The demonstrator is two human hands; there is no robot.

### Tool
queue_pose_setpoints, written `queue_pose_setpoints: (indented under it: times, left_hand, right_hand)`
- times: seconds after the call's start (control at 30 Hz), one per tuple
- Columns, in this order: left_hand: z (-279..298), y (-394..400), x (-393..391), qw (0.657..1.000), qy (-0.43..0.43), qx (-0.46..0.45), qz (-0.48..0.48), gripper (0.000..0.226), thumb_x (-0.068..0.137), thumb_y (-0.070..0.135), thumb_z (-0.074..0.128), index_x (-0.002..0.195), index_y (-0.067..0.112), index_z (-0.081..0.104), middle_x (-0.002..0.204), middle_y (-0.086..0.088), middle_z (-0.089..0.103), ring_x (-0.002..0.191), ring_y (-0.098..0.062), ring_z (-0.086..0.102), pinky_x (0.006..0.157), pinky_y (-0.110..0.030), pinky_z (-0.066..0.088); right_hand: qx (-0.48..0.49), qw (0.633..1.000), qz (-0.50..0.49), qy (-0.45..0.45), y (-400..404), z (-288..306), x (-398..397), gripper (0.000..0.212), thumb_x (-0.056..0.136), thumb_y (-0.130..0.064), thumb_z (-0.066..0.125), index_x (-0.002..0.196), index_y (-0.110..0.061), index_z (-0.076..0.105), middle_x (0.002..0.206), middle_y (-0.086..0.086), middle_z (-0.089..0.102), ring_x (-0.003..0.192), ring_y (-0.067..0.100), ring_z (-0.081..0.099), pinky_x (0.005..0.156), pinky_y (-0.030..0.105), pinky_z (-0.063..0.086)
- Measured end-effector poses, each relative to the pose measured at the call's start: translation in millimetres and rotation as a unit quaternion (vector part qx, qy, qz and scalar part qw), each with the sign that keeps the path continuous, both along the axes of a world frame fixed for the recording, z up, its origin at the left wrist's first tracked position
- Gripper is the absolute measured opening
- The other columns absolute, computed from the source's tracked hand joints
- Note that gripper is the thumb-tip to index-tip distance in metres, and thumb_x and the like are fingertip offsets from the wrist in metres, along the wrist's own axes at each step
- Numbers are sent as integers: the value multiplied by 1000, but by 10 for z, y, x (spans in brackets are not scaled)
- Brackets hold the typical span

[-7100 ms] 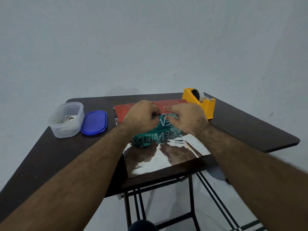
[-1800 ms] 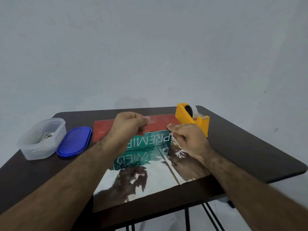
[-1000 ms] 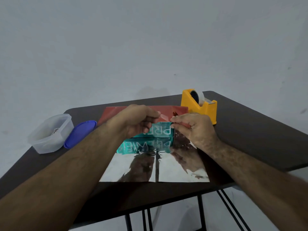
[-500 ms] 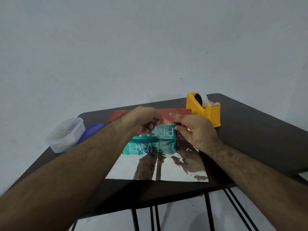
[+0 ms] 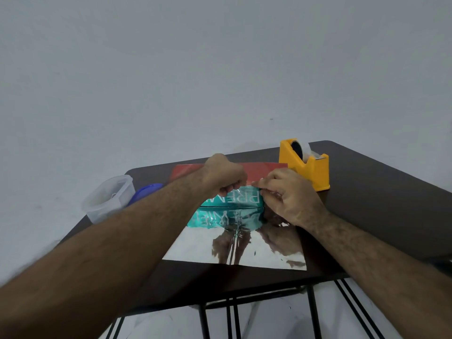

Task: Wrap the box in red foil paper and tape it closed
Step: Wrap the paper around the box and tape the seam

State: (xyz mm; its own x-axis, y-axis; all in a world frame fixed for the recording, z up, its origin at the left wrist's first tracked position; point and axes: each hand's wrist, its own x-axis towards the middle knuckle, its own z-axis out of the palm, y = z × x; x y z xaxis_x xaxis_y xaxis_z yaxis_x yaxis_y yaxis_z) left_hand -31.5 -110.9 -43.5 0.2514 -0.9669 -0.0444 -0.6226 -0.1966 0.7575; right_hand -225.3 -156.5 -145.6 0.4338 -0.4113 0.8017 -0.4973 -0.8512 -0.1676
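A teal printed box [image 5: 236, 198] lies on the foil paper [image 5: 195, 248], whose silver side faces up and mirrors the box. The paper's far part, red side out [image 5: 266, 168], is folded over the box top. My left hand [image 5: 223, 176] is curled at the top left of the box. My right hand [image 5: 291, 195] pinches at the box's top right corner. Between them they hold what looks like a short clear tape strip [image 5: 254, 185] on the red edge. The box top is mostly hidden by my hands.
A yellow tape dispenser [image 5: 305, 167] stands just right of the box on the dark table [image 5: 381, 206]. At the left are a clear plastic tub [image 5: 107, 196] and its blue lid [image 5: 148, 192]. The silver sheet reaches near the table's front edge.
Over the last seconds my hands brought a clear strip down to the red foil edge on the box. In the last half second they stayed put; only the camera shifted.
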Motion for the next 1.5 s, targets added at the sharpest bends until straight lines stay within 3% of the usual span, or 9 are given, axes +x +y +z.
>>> queue_pose_setpoints:
  times: [0.3, 0.47, 0.57, 0.67, 0.8, 0.9, 1.17, 1.3, 1.5]
  left_hand:
    - [97, 32, -63, 985, -169, -17, -12, 19, 73, 15, 75, 58, 6, 68, 50, -4, 62, 39, -18, 52, 47, -21, 45]
    - [134, 8, 57, 969, -234, -78, 24, 27, 74, 19, 86, 68, 8, 62, 61, 0, 59, 53, -16, 56, 46, -20, 42]
    - [62, -12, 108, 962, -211, -166, -47, 18, 78, 21, 87, 69, 15, 73, 65, 4, 67, 59, -11, 60, 57, -20, 48]
    - [-65, 46, 132, 934, -251, -197, -161, 7, 85, 23, 88, 89, 18, 86, 81, 9, 74, 65, 6, 58, 60, -2, 37]
    - [-227, 41, 268, 902, -296, -244, -198, 7, 86, 27, 87, 93, 25, 88, 84, 11, 71, 77, -1, 61, 73, -24, 46]
    - [-268, 92, 339, 882, -337, -265, -196, 7, 89, 28, 85, 95, 26, 87, 89, 10, 74, 85, -10, 60, 76, -29, 44]
    - [-352, 72, 252, 882, -306, -304, -192, 13, 91, 36, 81, 90, 23, 86, 83, 8, 70, 85, -14, 60, 76, -31, 47]
    - [-372, 46, 344, 884, -310, -296, -186, 9, 86, 33, 86, 92, 27, 85, 85, 11, 70, 86, -13, 61, 78, -36, 53]
    - [-350, 32, 311, 913, -248, -285, -152, 9, 80, 24, 86, 89, 24, 85, 84, 12, 71, 78, -3, 64, 76, -28, 55]
  right_hand:
    - [13, 1000, 3, 8, 30, 11, -1, 28, 91, -29, 72, 116, -22, 82, 93, -7, 69, 92, 14, 62, 75, 33, 50]
    - [14, 1000, -2, -2, 33, 21, 12, 27, 89, -29, 75, 113, -21, 82, 93, -7, 70, 92, 13, 62, 76, 33, 51]
    - [18, 1000, -3, -13, 28, 19, 21, 25, 87, -24, 80, 111, -21, 83, 91, -8, 68, 90, 11, 60, 76, 33, 50]
    - [17, 1000, -7, -19, 35, 15, 23, 25, 84, -22, 83, 109, -20, 83, 90, -9, 67, 89, 9, 58, 77, 31, 49]
    - [22, 1000, -5, -13, 52, 25, 21, 28, 85, -22, 84, 113, -22, 83, 92, -7, 69, 92, 10, 59, 79, 31, 50]
    - [26, 1000, -7, -12, 58, 22, 20, 29, 85, -24, 83, 114, -22, 82, 93, -7, 69, 93, 11, 59, 80, 33, 50]
    - [40, 999, -8, -30, 20, 14, 47, 26, 89, -39, 78, 109, -24, 84, 87, -16, 59, 88, 7, 55, 75, 35, 50]
    - [39, 999, -10, -34, 35, 14, 42, 25, 88, -33, 81, 111, -24, 83, 92, -9, 66, 92, 12, 59, 78, 38, 52]
    - [1, 999, -23, -31, 19, 21, -23, 36, 87, -28, 75, 122, -22, 79, 106, -6, 73, 104, 20, 63, 94, 37, 50]
